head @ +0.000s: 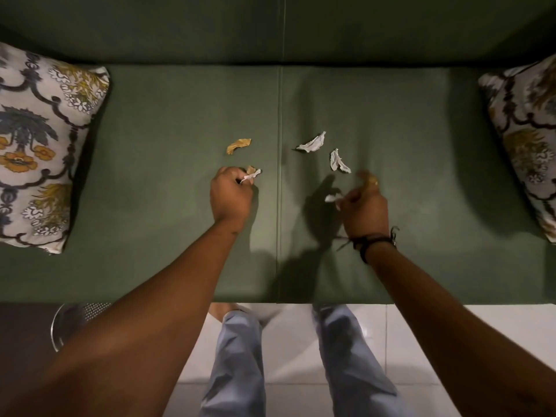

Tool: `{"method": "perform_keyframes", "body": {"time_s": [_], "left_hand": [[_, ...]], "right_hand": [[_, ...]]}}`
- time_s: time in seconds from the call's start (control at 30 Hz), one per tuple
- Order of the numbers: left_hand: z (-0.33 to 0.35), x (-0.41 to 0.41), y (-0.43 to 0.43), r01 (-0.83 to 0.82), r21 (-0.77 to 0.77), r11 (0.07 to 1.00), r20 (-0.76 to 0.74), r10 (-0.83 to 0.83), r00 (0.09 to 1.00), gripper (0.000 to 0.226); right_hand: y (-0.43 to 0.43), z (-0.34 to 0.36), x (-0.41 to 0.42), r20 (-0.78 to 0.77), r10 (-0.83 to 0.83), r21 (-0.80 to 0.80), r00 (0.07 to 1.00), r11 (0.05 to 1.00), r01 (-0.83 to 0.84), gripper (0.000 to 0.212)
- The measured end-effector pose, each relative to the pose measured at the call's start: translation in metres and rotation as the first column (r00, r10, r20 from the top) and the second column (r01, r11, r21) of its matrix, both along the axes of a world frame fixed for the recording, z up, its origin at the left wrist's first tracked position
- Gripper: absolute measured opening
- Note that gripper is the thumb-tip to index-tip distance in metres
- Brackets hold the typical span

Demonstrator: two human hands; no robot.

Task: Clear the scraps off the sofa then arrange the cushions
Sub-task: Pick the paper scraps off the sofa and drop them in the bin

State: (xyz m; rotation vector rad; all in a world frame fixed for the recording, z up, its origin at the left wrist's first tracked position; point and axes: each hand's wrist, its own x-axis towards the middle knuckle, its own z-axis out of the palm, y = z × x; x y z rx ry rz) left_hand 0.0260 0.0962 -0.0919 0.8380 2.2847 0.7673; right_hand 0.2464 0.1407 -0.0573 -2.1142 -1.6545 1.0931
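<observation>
A green sofa seat (168, 182) lies below me with paper scraps near its middle seam. My left hand (231, 197) is closed on a white and brown scrap (252, 174) that sticks out of the fist. My right hand (364, 209) is closed on a white scrap (332, 198) and a brown scrap (369, 177); it is blurred. Loose on the seat are a brown scrap (238, 145) and two white scraps (313, 144) (338, 161). A floral cushion (42, 145) lies at the left end, another floral cushion (526, 136) at the right end.
The sofa backrest (276, 28) runs across the top. White floor tiles (421, 341) and my legs in light jeans (237, 362) are below the seat's front edge. A round metal mesh object (69, 320) stands on the dark floor at the lower left.
</observation>
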Motion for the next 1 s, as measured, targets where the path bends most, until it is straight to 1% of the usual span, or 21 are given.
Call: {"method": "perform_keyframes", "body": {"time_s": [0.03,0.07,0.1,0.13,0.2,0.23,0.3,0.4,0.43,0.5,0.57,0.63,0.7,0.77,0.8,0.83,0.9,0.93,1.0], "left_hand": [[-0.002,0.000,0.000,-0.012,-0.009,1.000,0.007,0.012,1.000,0.003],[-0.003,0.001,0.000,-0.033,-0.016,0.999,0.020,0.033,0.999,0.002],[-0.004,0.002,0.000,-0.062,-0.018,0.998,0.036,0.062,0.997,0.005],[-0.004,0.004,0.000,-0.092,-0.011,0.996,0.056,0.092,0.994,0.011],[-0.001,0.009,-0.005,-0.145,0.000,0.989,0.099,0.144,0.985,0.026],[0.001,0.011,-0.009,-0.168,-0.002,0.986,0.115,0.167,0.979,0.031],[0.005,0.015,-0.021,-0.210,-0.007,0.978,0.142,0.209,0.968,0.028],[0.017,0.015,-0.052,-0.280,0.021,0.960,0.215,0.270,0.939,0.015],[0.022,0.014,-0.065,-0.316,0.026,0.949,0.229,0.302,0.925,0.014],[0.032,0.005,-0.096,-0.416,0.018,0.909,0.217,0.403,0.889,0.015],[0.040,-0.013,-0.138,-0.539,-0.010,0.842,0.201,0.530,0.824,0.013],[0.043,-0.034,-0.184,-0.642,-0.024,0.767,0.205,0.632,0.747,0.010],[0.040,-0.066,-0.240,-0.749,-0.021,0.662,0.163,0.741,0.651,0.011],[0.029,-0.100,-0.295,-0.829,-0.022,0.559,0.118,0.825,0.553,0.011],[0.023,-0.118,-0.324,-0.861,-0.028,0.507,0.090,0.860,0.503,0.011],[0.017,-0.135,-0.350,-0.887,-0.044,0.460,0.058,0.887,0.457,0.010],[-0.001,-0.163,-0.393,-0.903,-0.118,0.414,-0.002,0.909,0.417,0.008],[-0.009,-0.174,-0.405,-0.903,-0.158,0.399,-0.013,0.914,0.406,0.009],[-0.025,-0.195,-0.424,-0.919,-0.203,0.337,0.043,0.941,0.336,0.011]], "right_hand": [[0.015,-0.002,-0.005,-0.016,-0.034,-0.023,0.999,0.999,0.034,0.067],[0.031,-0.004,-0.010,-0.022,-0.067,-0.056,0.998,0.996,0.066,0.074],[0.045,-0.008,-0.016,-0.016,-0.085,-0.085,0.996,0.993,0.083,0.072],[0.056,-0.012,-0.022,0.003,-0.077,-0.111,0.997,0.991,0.077,0.061],[0.068,-0.019,-0.030,0.103,0.006,-0.155,0.995,0.988,0.010,0.033],[0.070,-0.022,-0.033,0.162,0.053,-0.172,0.985,0.985,-0.025,0.030],[0.069,-0.025,-0.036,0.227,0.087,-0.180,0.970,0.983,-0.047,0.027],[0.048,-0.015,-0.045,0.198,0.135,-0.163,0.971,0.981,-0.104,0.022],[0.035,-0.009,-0.052,0.167,0.172,-0.137,0.971,0.979,-0.150,0.019],[-0.005,0.006,-0.074,0.079,0.296,-0.068,0.952,0.954,-0.291,0.011],[-0.061,0.020,-0.112,-0.039,0.447,-0.045,0.894,0.893,-0.448,0.005],[-0.119,0.026,-0.157,-0.159,0.561,-0.088,0.813,0.812,-0.577,0.010],[-0.182,0.024,-0.212,-0.209,0.688,-0.130,0.695,0.685,-0.717,0.012],[-0.236,0.017,-0.264,-0.203,0.817,-0.130,0.540,0.524,-0.842,0.012],[-0.262,0.009,-0.289,-0.205,0.867,-0.120,0.454,0.438,-0.891,0.007],[-0.287,-0.001,-0.314,-0.227,0.886,-0.118,0.405,0.388,-0.914,0.003],[-0.326,-0.024,-0.354,-0.232,0.887,-0.173,0.399,0.365,-0.915,0.014],[-0.337,-0.035,-0.369,-0.220,0.882,-0.210,0.418,0.375,-0.903,0.017],[-0.361,-0.055,-0.392,-0.199,0.884,-0.258,0.424,0.370,-0.893,0.022]]}}
